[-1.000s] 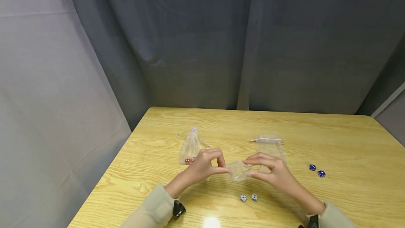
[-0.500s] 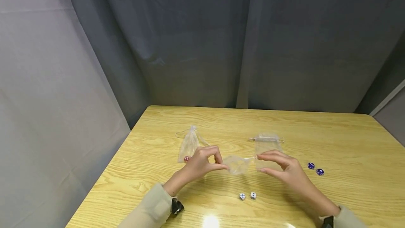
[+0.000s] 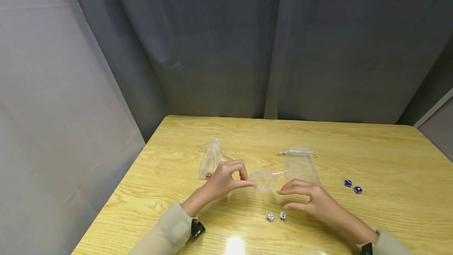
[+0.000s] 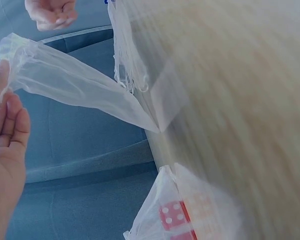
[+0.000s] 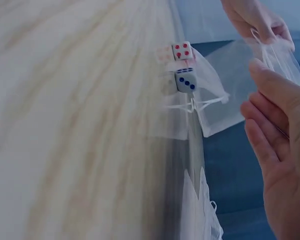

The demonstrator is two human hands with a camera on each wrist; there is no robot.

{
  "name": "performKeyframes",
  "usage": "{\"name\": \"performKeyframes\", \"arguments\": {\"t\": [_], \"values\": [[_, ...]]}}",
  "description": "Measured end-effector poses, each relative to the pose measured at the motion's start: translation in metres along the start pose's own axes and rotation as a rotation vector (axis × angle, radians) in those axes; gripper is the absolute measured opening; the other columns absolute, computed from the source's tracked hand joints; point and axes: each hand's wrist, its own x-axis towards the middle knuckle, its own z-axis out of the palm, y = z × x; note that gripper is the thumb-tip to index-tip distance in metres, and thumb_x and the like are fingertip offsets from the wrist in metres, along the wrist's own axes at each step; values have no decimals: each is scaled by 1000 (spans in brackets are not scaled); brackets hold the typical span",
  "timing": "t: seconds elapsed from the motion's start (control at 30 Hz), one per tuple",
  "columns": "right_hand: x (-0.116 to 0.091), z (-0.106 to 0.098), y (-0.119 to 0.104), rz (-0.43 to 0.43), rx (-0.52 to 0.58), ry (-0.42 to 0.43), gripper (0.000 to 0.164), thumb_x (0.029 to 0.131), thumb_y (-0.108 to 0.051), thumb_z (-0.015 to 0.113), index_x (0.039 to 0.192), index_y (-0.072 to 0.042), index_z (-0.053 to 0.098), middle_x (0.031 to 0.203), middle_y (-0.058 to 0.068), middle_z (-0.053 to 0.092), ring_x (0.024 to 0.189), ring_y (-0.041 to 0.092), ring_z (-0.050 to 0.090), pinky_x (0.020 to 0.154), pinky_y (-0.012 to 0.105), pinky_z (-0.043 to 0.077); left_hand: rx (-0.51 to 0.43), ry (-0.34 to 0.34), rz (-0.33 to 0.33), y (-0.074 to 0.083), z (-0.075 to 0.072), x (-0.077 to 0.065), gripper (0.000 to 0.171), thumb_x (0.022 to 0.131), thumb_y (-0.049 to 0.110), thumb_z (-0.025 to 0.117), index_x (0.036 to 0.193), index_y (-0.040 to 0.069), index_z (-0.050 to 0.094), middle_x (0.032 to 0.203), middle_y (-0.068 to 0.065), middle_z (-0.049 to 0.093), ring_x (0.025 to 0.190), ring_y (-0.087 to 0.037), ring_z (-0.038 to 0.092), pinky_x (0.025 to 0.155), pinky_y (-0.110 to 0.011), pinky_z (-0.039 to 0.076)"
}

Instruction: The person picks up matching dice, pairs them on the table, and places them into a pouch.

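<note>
My left hand (image 3: 226,178) pinches the rim of a sheer white drawstring bag (image 3: 264,183) between thumb and fingers. In the left wrist view the bag (image 4: 75,82) hangs with its lower end at the tabletop. My right hand (image 3: 311,199) is apart from the bag, with thumb and fingers spread and nothing between them. It hovers just right of two white dice (image 3: 270,217) on the table. One of these dice (image 5: 185,80) shows blue pips in the right wrist view.
A closed sheer bag (image 3: 212,158) with red dice (image 3: 209,175) stands behind my left hand, partly hidden by it. Another sheer bag (image 3: 302,164) lies flat behind my right hand. Two blue dice (image 3: 348,183) lie to the right on the wooden table (image 3: 389,148).
My right hand has let go of the bag's drawstring side, moved right, then come down nearer the white dice. My left hand keeps its pinch on the bag in about the same place.
</note>
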Motion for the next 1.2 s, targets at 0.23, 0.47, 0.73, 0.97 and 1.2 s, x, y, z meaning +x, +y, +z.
{"name": "performKeyframes", "arguments": {"t": [0.23, 0.47, 0.73, 0.97, 1.2], "values": [[-2, 4, -2, -103, 34, -163, 37, 78, -8, 79, 115, -9, 71, 104, 4, 71, 92, 11, 68, 78, 18, 57, -3, -2, 8, 2, 1, 0, 28, 74, 10, 84, 72, 11, 56, 69, 0, 64, 65, -6, 60, 65, -8, 47], [-4, 0, -9, -42, -79, -293, 30, 84, -19, 76, 114, -16, 72, 105, -8, 68, 93, 2, 63, 78, 16, 55, -5, -5, 3, 4, 2, 0, 28, 74, 11, 84, 71, 11, 56, 69, 0, 64, 65, -6, 60, 64, -8, 47], [-8, -2, -7, -6, -128, -340, 24, 84, -22, 76, 107, -18, 75, 98, -11, 66, 88, -2, 60, 74, 12, 53, -5, -5, 29, 4, 4, 0, 28, 74, 11, 84, 72, 11, 56, 69, 0, 63, 65, -6, 59, 65, -8, 47], [-9, 0, -4, -33, -129, -314, 20, 84, -19, 77, 104, -19, 75, 96, -12, 66, 86, -3, 60, 73, 7, 50, -16, -12, 9, 3, 6, 0, 27, 75, 11, 83, 72, 11, 56, 69, 0, 63, 65, -6, 60, 67, -9, 48], [-9, -1, -5, -94, -91, -149, 25, 79, -8, 80, 103, -14, 75, 97, -7, 68, 85, 1, 63, 73, 6, 50, -14, -14, 2, 4, 7, 0, 27, 75, 12, 83, 72, 10, 56, 69, 0, 64, 65, -7, 60, 68, -9, 49]]}}
